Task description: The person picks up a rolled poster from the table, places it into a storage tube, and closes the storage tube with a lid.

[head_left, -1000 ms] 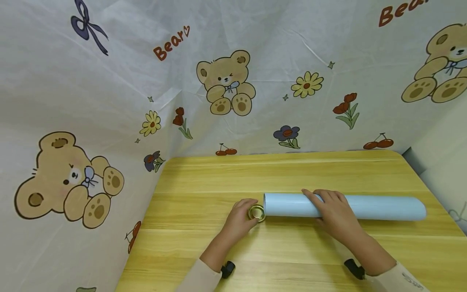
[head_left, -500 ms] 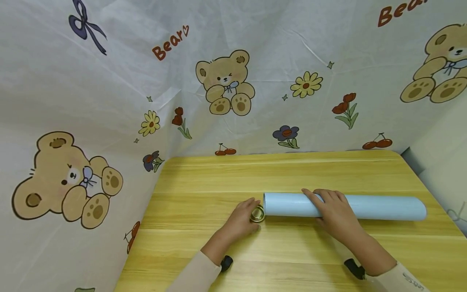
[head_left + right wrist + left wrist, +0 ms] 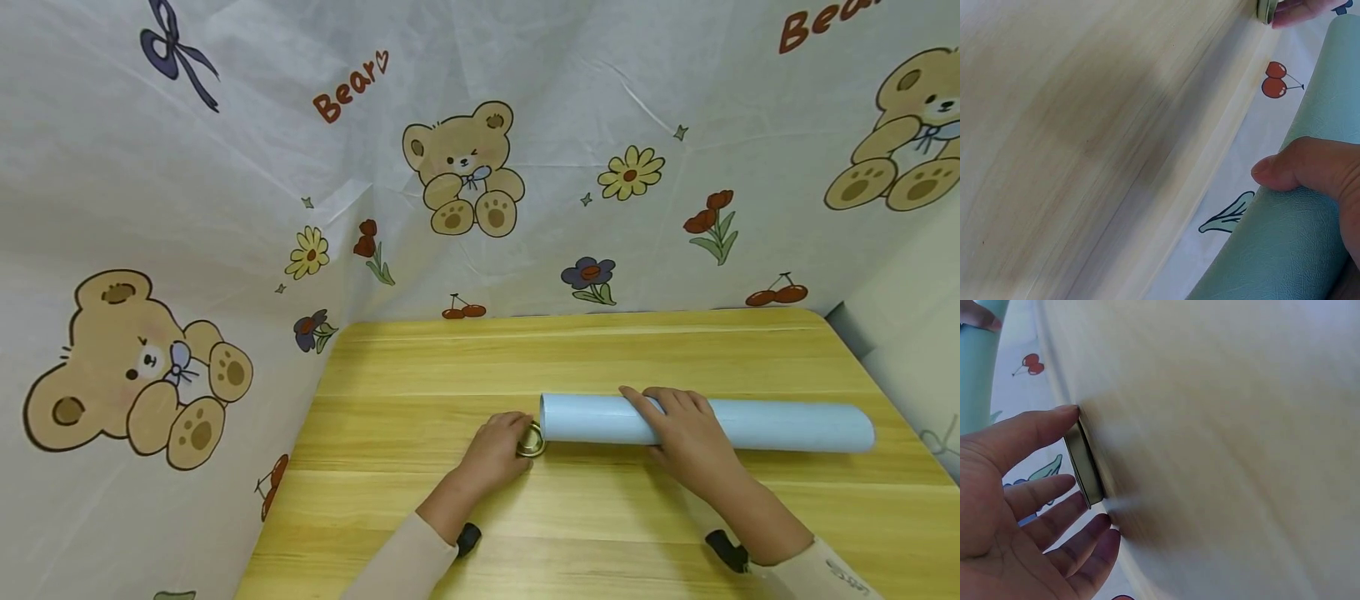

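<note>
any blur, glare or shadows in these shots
Head view: fairly even light, a pale sheen on the lower middle of the table and a soft shadow under the blue roll; left wrist view: the table looks blurred and washed out, with darker shadow beside the gold lid; right wrist view: broad shadow across the table, the blue roll's fine texture clear.

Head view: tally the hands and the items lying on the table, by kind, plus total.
Left hand and right hand: 2
Light blue roll: 1
Round gold-coloured piece: 1
Total: 4
</note>
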A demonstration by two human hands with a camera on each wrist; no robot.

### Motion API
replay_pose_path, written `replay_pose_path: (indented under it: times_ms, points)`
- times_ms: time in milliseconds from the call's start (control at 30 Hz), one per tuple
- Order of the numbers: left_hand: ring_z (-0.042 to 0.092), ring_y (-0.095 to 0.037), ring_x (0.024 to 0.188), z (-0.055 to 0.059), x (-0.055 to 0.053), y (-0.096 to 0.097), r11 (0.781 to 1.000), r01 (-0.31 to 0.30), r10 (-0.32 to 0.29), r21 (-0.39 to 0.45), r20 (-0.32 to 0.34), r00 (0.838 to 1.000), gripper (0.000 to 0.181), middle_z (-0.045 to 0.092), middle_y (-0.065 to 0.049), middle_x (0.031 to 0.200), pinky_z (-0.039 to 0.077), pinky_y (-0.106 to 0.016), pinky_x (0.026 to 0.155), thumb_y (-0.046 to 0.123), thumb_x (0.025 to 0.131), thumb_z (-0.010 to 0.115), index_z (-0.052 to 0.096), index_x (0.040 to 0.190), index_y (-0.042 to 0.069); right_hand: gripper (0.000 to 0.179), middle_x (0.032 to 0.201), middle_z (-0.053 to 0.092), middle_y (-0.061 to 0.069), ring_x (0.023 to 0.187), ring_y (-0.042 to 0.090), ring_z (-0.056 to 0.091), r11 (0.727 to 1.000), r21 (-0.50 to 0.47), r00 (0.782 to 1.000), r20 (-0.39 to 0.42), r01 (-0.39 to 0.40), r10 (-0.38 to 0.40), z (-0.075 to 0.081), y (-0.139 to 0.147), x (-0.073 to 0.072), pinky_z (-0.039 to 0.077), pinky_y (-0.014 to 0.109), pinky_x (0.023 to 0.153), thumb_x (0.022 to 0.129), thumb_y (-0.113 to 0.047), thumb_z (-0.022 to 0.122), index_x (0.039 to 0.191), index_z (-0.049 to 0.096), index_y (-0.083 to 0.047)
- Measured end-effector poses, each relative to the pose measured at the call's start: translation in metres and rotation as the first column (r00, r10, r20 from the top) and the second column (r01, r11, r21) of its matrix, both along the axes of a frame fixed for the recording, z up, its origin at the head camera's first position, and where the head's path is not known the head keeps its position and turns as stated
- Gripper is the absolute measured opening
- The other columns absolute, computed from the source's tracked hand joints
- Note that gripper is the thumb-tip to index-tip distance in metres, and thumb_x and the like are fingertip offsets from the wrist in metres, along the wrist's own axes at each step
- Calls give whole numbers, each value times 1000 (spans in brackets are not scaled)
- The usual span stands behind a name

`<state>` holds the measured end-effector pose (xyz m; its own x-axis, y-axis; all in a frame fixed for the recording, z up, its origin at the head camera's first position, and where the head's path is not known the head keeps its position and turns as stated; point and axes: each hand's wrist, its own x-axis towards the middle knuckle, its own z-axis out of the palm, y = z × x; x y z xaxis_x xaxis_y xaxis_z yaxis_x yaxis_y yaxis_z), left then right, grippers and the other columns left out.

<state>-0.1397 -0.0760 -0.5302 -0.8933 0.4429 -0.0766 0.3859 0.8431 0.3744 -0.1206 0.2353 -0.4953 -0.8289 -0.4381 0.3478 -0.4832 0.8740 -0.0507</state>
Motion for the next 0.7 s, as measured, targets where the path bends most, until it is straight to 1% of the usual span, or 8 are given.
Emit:
replay_pose_path:
  times_ms: [200, 433, 600, 700]
  points:
    - [51, -27, 135, 2, 1, 2, 1000, -6, 6, -22, -6, 1000, 65, 56, -6, 145, 47, -45, 107, 30, 87, 80, 56, 143, 7, 106, 123, 62, 18, 115, 40, 59, 1000, -1, 1000, -6, -4, 4, 1, -2, -1, 44, 62, 97, 57, -16, 99, 150, 47, -18]
    - [57, -24, 123, 2, 1, 1, 1000, -18, 18, 6, -17, 1000, 58, 62, -5, 131, 50, -41, 100, 22, 83, 81, 62, 134, 6, 107, 123, 62, 17, 115, 40, 59, 1000, -5, 1000, -5, -5, 5, 0, -2, -2, 45, 62, 97, 57, -16, 99, 150, 46, -18]
    - [58, -23, 117, 3, 3, -3, 997, -39, 36, 67, 35, 999, 60, 60, -6, 127, 50, -38, 97, 21, 83, 80, 60, 137, 3, 107, 124, 61, 18, 115, 41, 59, 1000, 5, 1000, -6, -4, 4, -1, -3, -2, 45, 62, 97, 58, -17, 99, 150, 46, -18]
    - [57, -21, 112, 4, 4, -7, 992, -56, 45, 117, 93, 995, 64, 58, -7, 128, 51, -34, 92, 22, 84, 79, 57, 141, 2, 107, 124, 61, 18, 115, 41, 59, 1000, 9, 1000, -5, -4, 4, -1, -3, -2, 45, 62, 97, 58, -17, 99, 150, 46, -18]
